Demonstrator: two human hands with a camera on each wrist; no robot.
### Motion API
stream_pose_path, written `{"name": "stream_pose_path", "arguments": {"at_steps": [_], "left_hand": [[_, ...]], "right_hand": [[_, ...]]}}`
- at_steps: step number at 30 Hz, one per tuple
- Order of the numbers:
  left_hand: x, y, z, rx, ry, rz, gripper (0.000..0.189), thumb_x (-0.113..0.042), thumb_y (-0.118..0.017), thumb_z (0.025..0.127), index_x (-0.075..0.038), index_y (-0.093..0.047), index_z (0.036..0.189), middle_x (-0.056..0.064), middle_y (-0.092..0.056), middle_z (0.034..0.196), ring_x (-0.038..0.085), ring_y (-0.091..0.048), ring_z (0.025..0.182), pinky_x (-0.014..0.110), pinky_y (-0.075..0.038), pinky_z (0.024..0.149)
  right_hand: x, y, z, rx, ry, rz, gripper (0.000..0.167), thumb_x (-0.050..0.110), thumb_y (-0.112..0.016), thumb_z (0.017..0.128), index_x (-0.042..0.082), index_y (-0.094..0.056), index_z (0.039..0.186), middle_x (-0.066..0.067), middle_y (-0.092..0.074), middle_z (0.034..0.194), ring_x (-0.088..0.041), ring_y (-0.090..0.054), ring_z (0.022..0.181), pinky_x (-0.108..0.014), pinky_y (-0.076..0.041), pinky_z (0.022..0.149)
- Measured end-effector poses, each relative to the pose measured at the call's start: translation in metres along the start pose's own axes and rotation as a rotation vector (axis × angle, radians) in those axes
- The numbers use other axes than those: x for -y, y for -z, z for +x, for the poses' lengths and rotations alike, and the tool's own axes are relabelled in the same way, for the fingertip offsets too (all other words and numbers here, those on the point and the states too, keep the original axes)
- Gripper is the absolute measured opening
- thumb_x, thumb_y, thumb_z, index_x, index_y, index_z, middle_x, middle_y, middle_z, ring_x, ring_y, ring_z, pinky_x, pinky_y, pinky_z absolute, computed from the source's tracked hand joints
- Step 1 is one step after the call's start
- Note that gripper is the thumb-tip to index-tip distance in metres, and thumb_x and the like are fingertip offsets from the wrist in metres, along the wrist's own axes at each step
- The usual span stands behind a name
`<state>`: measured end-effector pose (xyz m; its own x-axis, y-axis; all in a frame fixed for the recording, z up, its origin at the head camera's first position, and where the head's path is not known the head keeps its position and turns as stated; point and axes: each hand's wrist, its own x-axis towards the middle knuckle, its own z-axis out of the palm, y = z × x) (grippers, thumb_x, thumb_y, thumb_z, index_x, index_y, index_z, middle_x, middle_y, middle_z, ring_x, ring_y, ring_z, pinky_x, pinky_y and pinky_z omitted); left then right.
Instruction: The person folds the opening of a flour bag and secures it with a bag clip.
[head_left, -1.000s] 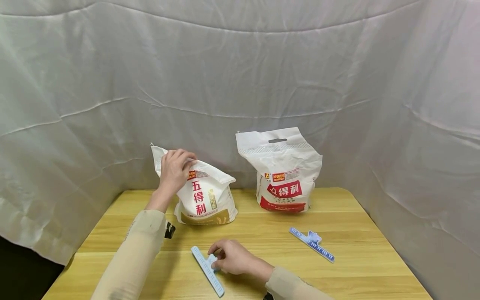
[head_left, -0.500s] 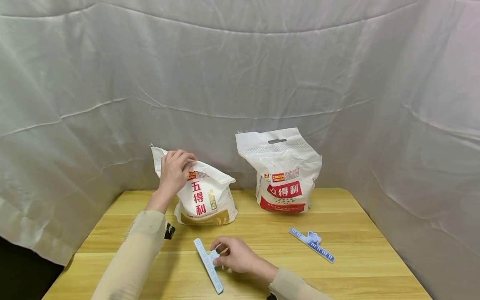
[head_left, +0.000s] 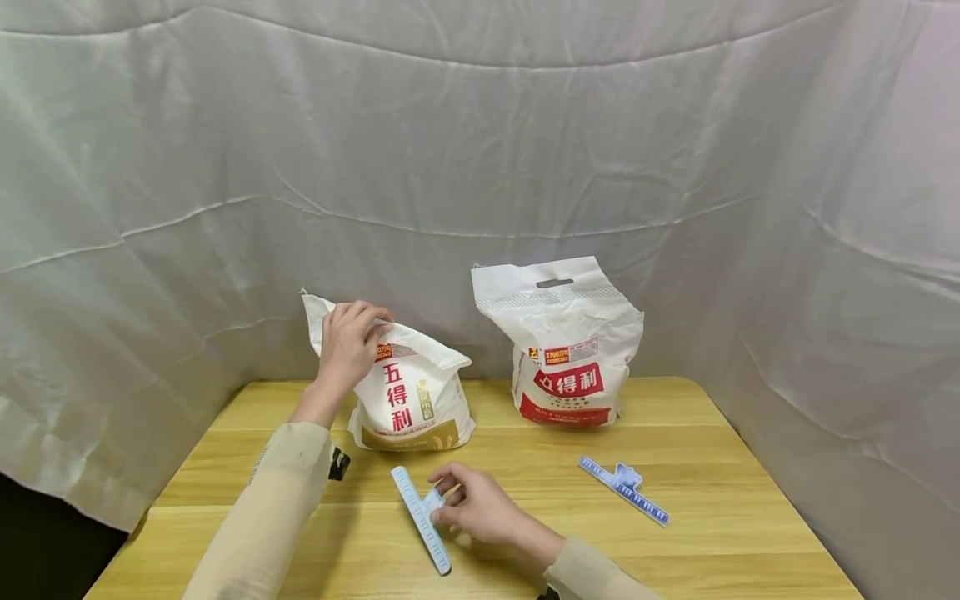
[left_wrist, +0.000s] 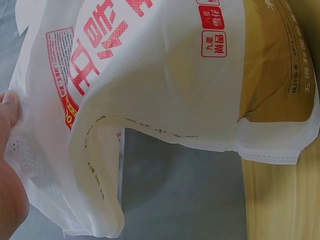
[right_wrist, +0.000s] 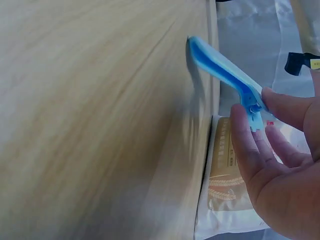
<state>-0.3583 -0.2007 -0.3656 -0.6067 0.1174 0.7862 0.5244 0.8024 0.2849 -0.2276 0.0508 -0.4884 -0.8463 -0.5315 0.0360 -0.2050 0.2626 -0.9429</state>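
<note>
If the right hand (head_left: 483,508) loosens its pinch, the long pale-blue plastic clip (head_left: 422,521) could drop; the left hand (head_left: 348,337) grips the floppy white plastic sack with red letters (head_left: 416,379).

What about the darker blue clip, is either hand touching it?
No, the darker blue clip lies on the table, while the right hand pinches the light blue clip and the left hand grips the gold-printed bag.

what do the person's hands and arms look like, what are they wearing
The left hand and right hand are bare, without gloves. The left sleeve and right sleeve are pale beige; the left one carries faint, unreadable marks. A small black device shows beside the left cuff, another black bit by the right.
</note>
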Motion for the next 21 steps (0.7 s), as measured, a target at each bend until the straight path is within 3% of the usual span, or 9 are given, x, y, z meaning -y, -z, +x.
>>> {"name": "stream_pose_path", "arguments": {"at_steps": [6, 21], "left_hand": [[0.000, 0.000, 0.000, 0.002, 0.007, -0.007, 0.006, -0.006, -0.074, 0.094, -0.010, -0.073, 0.098, 0.009, -0.070, 0.103, 0.033, -0.053, 0.106, 0.055, -0.035, 0.101], [-0.001, 0.001, -0.001, 0.002, 0.002, -0.006, 0.005, -0.007, -0.074, 0.094, -0.010, -0.073, 0.098, 0.009, -0.070, 0.104, 0.033, -0.053, 0.106, 0.054, -0.036, 0.102]], "right_hand": [[0.002, 0.007, -0.001, -0.050, 0.016, -0.034, 0.040, -0.001, -0.080, 0.086, 0.001, -0.067, 0.124, -0.002, -0.069, 0.110, -0.015, -0.064, 0.093, -0.024, -0.055, 0.080], [0.020, 0.027, 0.002, -0.199, 0.127, 0.009, 0.035, -0.002, -0.081, 0.084, -0.002, -0.070, 0.118, -0.013, -0.072, 0.112, -0.021, -0.068, 0.093, -0.024, -0.059, 0.073]]}}
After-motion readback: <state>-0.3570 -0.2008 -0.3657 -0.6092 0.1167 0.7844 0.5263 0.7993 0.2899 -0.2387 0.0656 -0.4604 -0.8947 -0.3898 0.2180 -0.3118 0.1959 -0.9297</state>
